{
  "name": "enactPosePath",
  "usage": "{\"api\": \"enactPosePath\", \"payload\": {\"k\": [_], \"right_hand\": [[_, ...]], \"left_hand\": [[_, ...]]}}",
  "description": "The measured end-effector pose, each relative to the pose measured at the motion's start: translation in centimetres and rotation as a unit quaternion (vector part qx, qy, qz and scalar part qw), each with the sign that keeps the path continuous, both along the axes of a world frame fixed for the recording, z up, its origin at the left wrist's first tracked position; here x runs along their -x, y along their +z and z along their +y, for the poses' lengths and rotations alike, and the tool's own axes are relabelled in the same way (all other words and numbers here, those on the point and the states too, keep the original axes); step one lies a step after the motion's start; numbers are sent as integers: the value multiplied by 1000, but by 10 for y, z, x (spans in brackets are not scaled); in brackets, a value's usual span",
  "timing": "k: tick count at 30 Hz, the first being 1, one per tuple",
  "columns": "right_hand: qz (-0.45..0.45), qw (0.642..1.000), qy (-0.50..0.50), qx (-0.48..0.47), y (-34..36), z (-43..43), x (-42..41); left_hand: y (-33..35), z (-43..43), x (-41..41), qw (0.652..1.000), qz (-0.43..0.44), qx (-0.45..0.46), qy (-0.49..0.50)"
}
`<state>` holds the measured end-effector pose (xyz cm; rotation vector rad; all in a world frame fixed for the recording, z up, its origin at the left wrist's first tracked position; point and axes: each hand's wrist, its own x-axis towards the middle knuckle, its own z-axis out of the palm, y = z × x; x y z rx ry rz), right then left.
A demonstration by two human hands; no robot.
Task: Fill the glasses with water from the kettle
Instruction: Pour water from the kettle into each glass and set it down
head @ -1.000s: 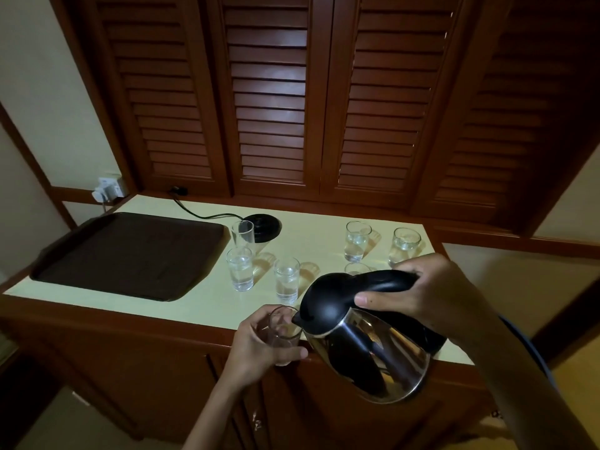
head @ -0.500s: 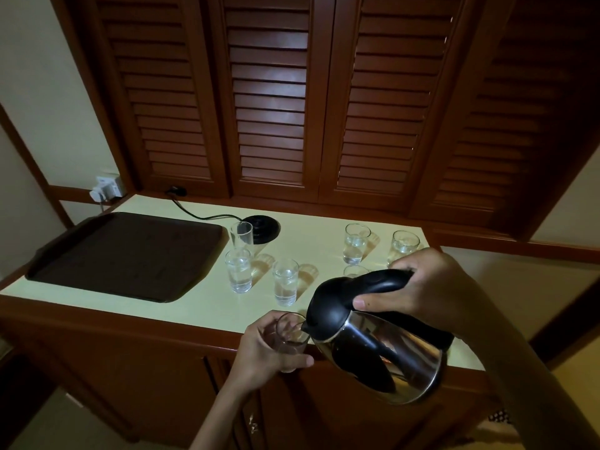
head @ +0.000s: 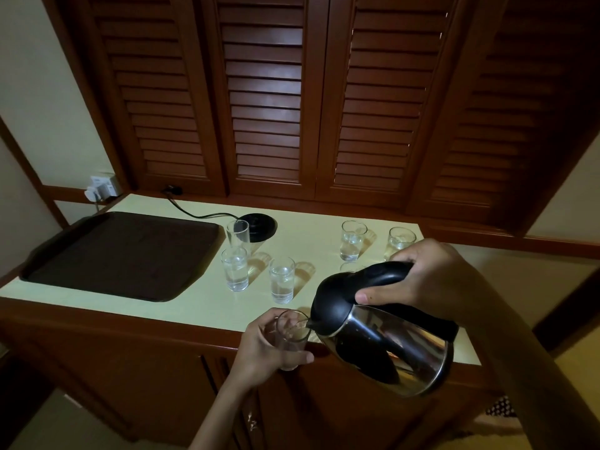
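Over the counter (head: 194, 306) edge, left hand (head: 263, 349) gripping glass (head: 292, 336), right hand (head: 431, 277) gripping kettle (head: 389, 345), spout now at rim, perhaps pouring.

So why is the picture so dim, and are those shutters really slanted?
Head view: only the counter is well lit; the wide lens bows and tilts the shutters toward the edges; the steel kettle mirrors its surroundings.

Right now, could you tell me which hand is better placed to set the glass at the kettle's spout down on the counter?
The left hand: it grips that glass by the counter's front edge, while the right hand holds the tilted kettle by its handle.
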<state>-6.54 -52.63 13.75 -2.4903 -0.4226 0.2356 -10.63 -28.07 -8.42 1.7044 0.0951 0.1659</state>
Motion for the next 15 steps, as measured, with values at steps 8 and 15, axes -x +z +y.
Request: {"api": "enactPosePath", "payload": {"k": [8, 15], "right_hand": [[11, 1000, 0, 9, 0, -4, -2], [10, 1000, -1, 14, -1, -5, -4]], "left_hand": [[-5, -3, -2, 1000, 9, -6, 1], [-7, -4, -5, 1000, 11, -16, 7]]}}
